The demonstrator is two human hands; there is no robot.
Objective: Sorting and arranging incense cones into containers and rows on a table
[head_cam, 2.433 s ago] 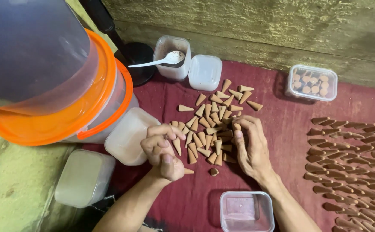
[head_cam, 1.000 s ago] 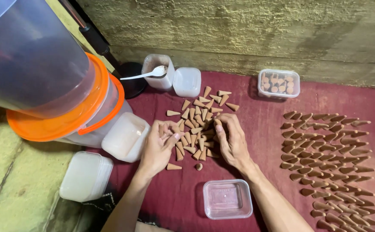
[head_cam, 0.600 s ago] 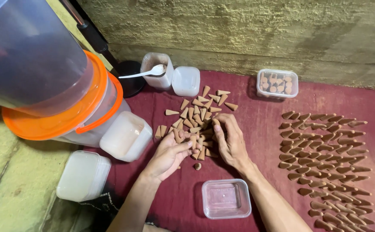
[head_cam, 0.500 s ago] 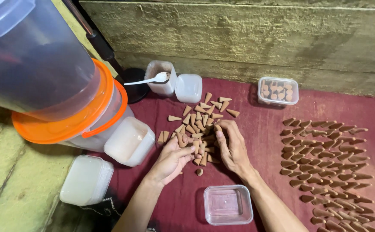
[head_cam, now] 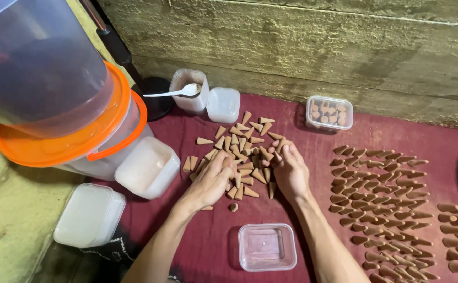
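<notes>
From the head camera we see a clear lidded box near us and a filled one by the wall. Our left hand and right hand lie spread, fingers loose, on the loose cones; what the palms cover is hidden. Cone rows run off right; an orange-rimmed bucket crowds the left.

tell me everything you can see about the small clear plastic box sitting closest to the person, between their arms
The small clear rectangular plastic box sits flat and upright on the dark red cloth, between the person's forearms and nearer the camera than the pile of brown cones. It has rounded corners, thin see-through walls and a faint pinkish tint from the cloth beneath. It is open, without a lid, and looks empty. Neither hand touches it.
</notes>
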